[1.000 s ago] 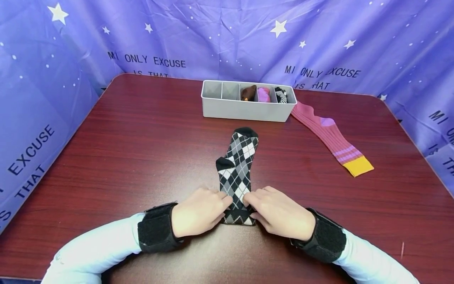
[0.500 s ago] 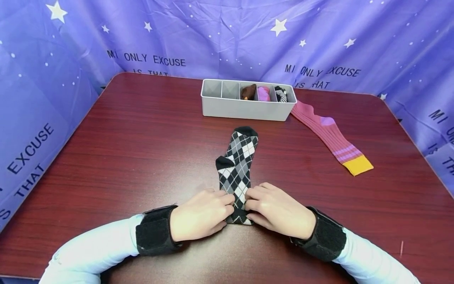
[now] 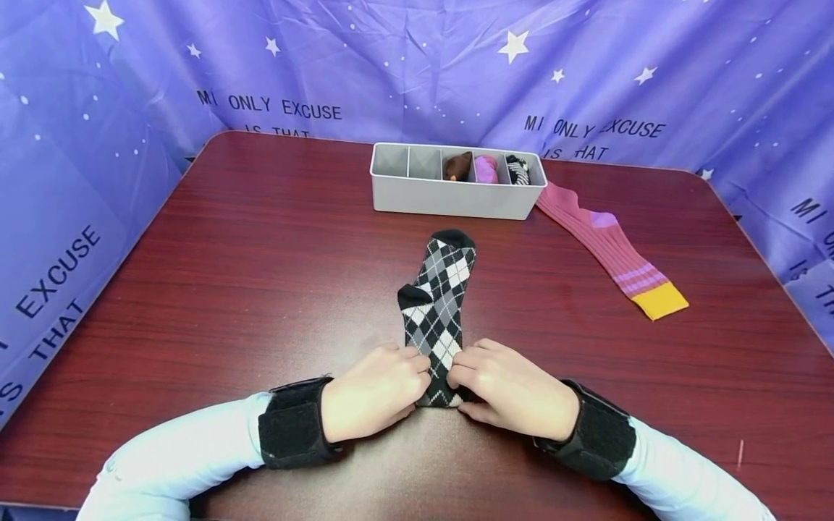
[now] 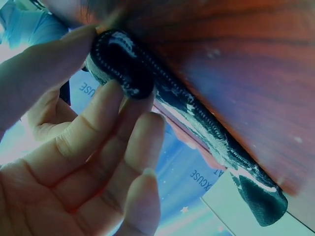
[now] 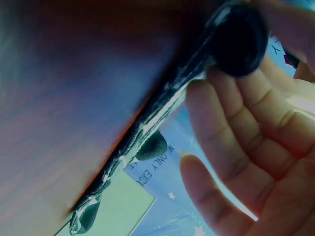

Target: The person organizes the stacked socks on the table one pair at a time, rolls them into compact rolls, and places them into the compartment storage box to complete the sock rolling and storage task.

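Note:
A black, grey and white argyle sock point(image 3: 447, 289) lies lengthwise on the table, its black toe pointing away from me and its black heel to the left. Its cuff end is rolled over at the near side. My left hand point(image 3: 378, 387) pinches the left end of that roll; the left wrist view has the rolled cuff point(image 4: 123, 64) between thumb and index finger. At the opposite end, my right hand point(image 3: 515, 391) holds the roll, a dark round coil point(image 5: 238, 39) in the right wrist view, between thumb and fingers. The hands hide both edges of the cuff.
Behind the sock stands a grey divided box point(image 3: 456, 199) with brown, pink and black-and-white bundles in three of its compartments. A pink sock point(image 3: 599, 242) with a yellow cuff lies to its right. A purple star-print cloth point(image 3: 430, 65) hangs behind the table point(image 3: 260, 253).
The black band that crossed the sock near the hands is no longer visible, and the cuff is rolled a little farther toward the toe. Both hands shifted their fingers slightly along it.

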The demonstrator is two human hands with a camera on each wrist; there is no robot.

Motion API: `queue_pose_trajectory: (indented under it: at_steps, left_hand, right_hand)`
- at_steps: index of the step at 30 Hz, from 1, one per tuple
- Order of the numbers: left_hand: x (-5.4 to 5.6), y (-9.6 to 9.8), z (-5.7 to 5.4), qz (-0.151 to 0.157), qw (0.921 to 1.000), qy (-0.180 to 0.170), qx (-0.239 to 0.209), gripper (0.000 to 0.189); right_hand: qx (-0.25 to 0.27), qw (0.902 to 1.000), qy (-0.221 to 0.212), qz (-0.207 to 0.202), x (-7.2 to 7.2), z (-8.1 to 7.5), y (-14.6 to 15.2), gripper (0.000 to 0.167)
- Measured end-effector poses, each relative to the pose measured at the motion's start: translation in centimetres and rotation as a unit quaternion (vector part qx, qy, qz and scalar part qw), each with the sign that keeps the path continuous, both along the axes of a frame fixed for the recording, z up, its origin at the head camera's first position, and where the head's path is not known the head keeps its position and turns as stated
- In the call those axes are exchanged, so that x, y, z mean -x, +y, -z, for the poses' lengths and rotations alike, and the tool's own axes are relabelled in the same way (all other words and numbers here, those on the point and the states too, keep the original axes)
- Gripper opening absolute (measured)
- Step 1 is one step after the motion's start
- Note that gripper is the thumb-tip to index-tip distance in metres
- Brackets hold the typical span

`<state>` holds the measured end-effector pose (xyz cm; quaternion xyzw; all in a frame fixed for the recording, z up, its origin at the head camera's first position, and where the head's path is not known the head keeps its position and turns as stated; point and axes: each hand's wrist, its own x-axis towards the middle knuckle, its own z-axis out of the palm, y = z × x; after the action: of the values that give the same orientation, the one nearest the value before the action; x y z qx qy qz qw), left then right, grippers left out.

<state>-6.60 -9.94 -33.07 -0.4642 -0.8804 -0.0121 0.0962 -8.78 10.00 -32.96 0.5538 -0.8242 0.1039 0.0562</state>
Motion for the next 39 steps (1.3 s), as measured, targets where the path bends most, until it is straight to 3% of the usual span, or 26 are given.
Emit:
queue_pose_trajectory:
  at_steps: [6,10,13,16,20,26,28,33,39]
  left_hand:
    - [-0.13,0.02,-0.04,0.006,1.0000,0.003,-0.005,0.007]
    - [-0.14,-0.27,-0.20,0.020,0.9978,-0.062,-0.013,0.007]
    - [-0.04,-0.45,-0.31,0.023,0.9908,-0.129,-0.033,0.010]
    - [0.13,-0.45,-0.35,0.008,0.9849,-0.165,-0.052,0.011]
    - [0.27,-0.29,-0.17,-0.017,0.9883,-0.140,-0.057,0.011]
    - [0.20,-0.20,-0.09,-0.006,0.9965,-0.068,-0.047,0.004]
    - [0.09,-0.25,-0.24,0.001,0.9974,-0.062,-0.037,0.007]
    - [-0.19,-0.26,-0.41,0.004,0.9981,-0.061,0.003,0.021]
    - [-0.21,-0.24,-0.13,0.005,0.9980,-0.061,-0.013,0.012]
  right_hand:
    - [0.001,1.0000,0.001,-0.010,-0.10,-0.14,0.08,0.012]
    - [-0.007,0.9986,-0.044,-0.029,-0.29,-0.31,0.30,0.012]
    - [-0.016,0.9961,-0.081,-0.031,-0.40,-0.37,0.48,0.013]
    - [-0.022,0.9967,-0.077,-0.010,-0.36,-0.36,0.43,0.014]
    - [-0.008,0.9985,-0.051,0.019,-0.22,-0.31,0.24,0.020]
    - [-0.001,0.9999,-0.010,0.008,-0.36,-0.46,0.08,0.014]
    - [-0.005,0.9999,-0.007,0.008,-0.50,-0.56,0.06,0.012]
    - [-0.033,0.9990,-0.018,0.022,-0.81,-0.69,0.09,0.026]
    - [-0.031,0.9993,-0.008,0.017,-0.82,-0.49,0.05,0.020]
